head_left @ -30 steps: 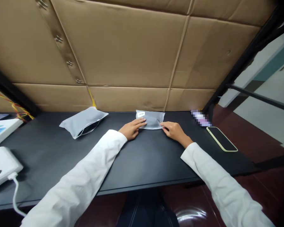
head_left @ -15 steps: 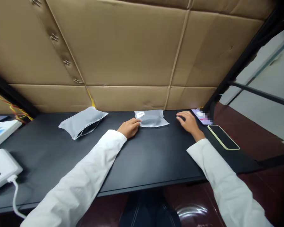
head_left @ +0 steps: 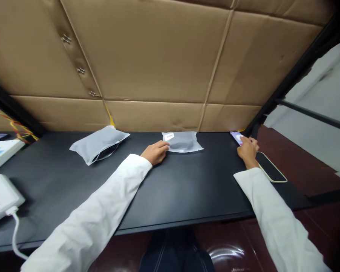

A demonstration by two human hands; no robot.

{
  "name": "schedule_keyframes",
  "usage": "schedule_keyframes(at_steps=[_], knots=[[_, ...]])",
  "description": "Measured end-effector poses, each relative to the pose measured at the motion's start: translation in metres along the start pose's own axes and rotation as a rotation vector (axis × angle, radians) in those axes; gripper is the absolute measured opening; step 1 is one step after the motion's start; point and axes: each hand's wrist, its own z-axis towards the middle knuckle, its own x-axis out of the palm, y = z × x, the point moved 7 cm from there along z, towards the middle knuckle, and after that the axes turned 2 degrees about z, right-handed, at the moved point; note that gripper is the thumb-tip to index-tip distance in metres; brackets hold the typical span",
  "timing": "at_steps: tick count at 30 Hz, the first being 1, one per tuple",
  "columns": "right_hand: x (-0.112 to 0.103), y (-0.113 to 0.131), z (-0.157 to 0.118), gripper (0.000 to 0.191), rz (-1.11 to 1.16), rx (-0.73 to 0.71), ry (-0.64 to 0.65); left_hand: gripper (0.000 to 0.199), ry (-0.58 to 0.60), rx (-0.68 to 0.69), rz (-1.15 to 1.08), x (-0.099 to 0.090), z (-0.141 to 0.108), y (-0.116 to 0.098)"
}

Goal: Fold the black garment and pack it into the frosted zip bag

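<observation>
"What does the head view show, with the labelled grey pouch (head_left: 184,142) as the landmark?"

"It lies flat at the back of the black tabletop (head_left: 187,189). The left hand (head_left: 155,153) sits just left of it, fingertips touching its edge, relaxed and not clenched, with no grip visible."

"And the right hand (head_left: 248,149)?"

"Well right of the pouch, curled onto a lit phone (head_left: 236,138). It's touching, but I can't tell whether it's actually gripping. A dark phone (head_left: 270,167) with a pale rim lies just beside that hand, farther right of the pouch."

"Anything left of the pouch?"

"A second grey pouch (head_left: 98,145), then a white corded unit (head_left: 0,196) farther left."

"What could go wrong?"

"The right sleeve (head_left: 255,189) is close to the dark phone, so a careless pull back could drag it toward the table's edge. A rough move could also knock the lit phone against the black upright post (head_left: 255,130). Pressing sideways with the left fingers could slide the pouch."
</observation>
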Motion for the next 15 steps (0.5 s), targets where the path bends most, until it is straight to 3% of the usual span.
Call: schedule_keyframes(at_steps=[11, 15], knots=[[-0.003, 0.006, -0.002, 0.057, 0.002, -0.026, 0.0, 0.026, 0.001, -0.003, 0.02, 0.001, 0.0, 0.001], [-0.02, 0.019, 0.002, 0.058, 0.065, -0.063, -0.128, 0.03, 0.014, -0.01, -0.001, 0.002, 0.0, 0.002]])
